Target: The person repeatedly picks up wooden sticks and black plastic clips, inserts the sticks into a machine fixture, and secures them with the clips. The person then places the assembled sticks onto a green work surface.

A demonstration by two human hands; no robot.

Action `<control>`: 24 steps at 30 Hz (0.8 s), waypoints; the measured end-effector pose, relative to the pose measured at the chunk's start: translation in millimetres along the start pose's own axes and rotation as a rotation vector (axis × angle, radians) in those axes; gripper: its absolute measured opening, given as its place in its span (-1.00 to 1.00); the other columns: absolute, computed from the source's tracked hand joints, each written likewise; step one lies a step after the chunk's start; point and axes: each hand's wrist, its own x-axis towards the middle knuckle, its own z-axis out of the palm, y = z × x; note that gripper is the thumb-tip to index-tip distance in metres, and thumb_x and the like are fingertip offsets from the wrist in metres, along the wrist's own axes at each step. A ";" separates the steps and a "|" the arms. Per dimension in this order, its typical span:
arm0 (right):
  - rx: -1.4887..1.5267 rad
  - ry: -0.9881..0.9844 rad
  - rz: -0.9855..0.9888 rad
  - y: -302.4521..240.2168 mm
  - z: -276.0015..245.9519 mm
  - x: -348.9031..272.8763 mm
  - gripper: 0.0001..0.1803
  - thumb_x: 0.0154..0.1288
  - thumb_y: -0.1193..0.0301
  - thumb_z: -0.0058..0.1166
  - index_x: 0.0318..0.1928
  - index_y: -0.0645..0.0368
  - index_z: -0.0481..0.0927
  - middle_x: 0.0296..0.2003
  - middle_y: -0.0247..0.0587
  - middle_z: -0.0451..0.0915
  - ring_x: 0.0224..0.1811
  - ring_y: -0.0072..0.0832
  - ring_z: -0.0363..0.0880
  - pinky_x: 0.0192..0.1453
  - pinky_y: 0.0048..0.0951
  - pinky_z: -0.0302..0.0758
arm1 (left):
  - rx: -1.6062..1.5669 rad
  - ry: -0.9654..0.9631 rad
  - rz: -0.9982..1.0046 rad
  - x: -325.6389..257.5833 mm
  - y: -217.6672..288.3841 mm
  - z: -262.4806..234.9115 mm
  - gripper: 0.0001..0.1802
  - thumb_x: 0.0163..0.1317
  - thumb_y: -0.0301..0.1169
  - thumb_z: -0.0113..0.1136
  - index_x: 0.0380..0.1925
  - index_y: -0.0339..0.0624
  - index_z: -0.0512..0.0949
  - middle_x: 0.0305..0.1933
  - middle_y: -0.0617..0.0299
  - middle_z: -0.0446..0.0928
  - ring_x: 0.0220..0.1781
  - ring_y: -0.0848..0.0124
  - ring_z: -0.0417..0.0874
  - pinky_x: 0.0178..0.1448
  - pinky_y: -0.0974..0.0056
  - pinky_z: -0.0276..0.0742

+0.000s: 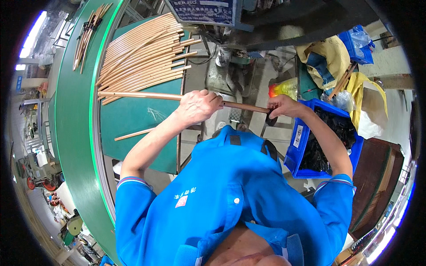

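A long wooden rod (244, 106) lies crosswise in front of me, its left end over the green table beside the other rods. My left hand (198, 107) is closed round the rod near its middle. At the right end, my right hand (286, 107) pinches a small black part (270, 118) against the rod tip. Whether that part is fitted onto the rod or only touching it, I cannot tell. Close to my right forearm stands a blue bin (290, 156) with many black parts (317, 148) in it.
A pile of wooden rods (142, 53) covers the far part of the green table (153, 153); one short rod (133, 134) lies nearer. Left runs a green conveyor belt (73, 119) with bundled rods (90, 35). A dark machine (293, 31) stands ahead, yellow bags (335, 57) at right.
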 end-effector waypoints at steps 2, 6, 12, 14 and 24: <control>0.083 0.030 0.045 -6.6 2.9 9.4 -0.75 0.07 0.38 0.33 -0.30 0.22 0.56 -0.46 -0.44 0.49 -0.38 -0.65 0.41 -0.29 -0.50 0.34 | 0.008 0.015 -0.029 -0.7 -8.4 -6.9 -0.75 0.05 -0.21 0.32 -0.34 -0.10 0.61 -0.50 0.30 0.50 -0.43 0.33 0.58 -0.43 0.24 0.51; 0.190 0.016 -0.067 -46.3 14.0 20.8 -0.77 0.11 0.37 0.28 -0.31 0.24 0.56 -0.44 -0.41 0.52 -0.38 -0.67 0.45 -0.28 -0.57 0.38 | -0.035 -0.052 -0.078 -4.2 -3.0 -6.2 -0.75 0.07 -0.20 0.29 -0.32 -0.07 0.60 -0.50 0.31 0.47 -0.44 0.33 0.58 -0.45 0.24 0.49; -0.131 0.013 -0.183 -91.2 23.6 53.3 -0.75 0.08 0.39 0.30 -0.32 0.27 0.55 -0.52 -0.34 0.52 -0.40 -0.66 0.43 -0.31 -0.53 0.36 | -0.050 0.055 -0.106 9.0 15.4 -1.9 -0.73 0.03 -0.23 0.30 -0.29 -0.09 0.57 -0.50 0.29 0.49 -0.44 0.30 0.59 -0.46 0.25 0.50; -0.005 -0.004 -0.222 -97.7 32.0 65.3 -0.79 0.07 0.45 0.30 -0.32 0.28 0.57 -0.49 -0.38 0.55 -0.39 -0.67 0.45 -0.30 -0.55 0.37 | -0.045 0.057 -0.124 9.3 20.1 1.1 -0.77 0.03 -0.28 0.28 -0.33 -0.11 0.54 -0.50 0.27 0.50 -0.43 0.28 0.59 -0.46 0.22 0.51; 0.194 0.142 -0.205 -138.0 28.0 106.5 -0.88 0.05 0.50 0.34 -0.42 0.24 0.65 -0.54 -0.51 0.56 -0.47 -0.76 0.45 -0.38 -0.67 0.34 | -0.202 -0.013 -0.195 21.8 -36.0 -38.6 -0.77 0.05 -0.26 0.29 -0.40 -0.14 0.51 -0.49 0.14 0.56 -0.35 0.12 0.65 -0.39 0.05 0.54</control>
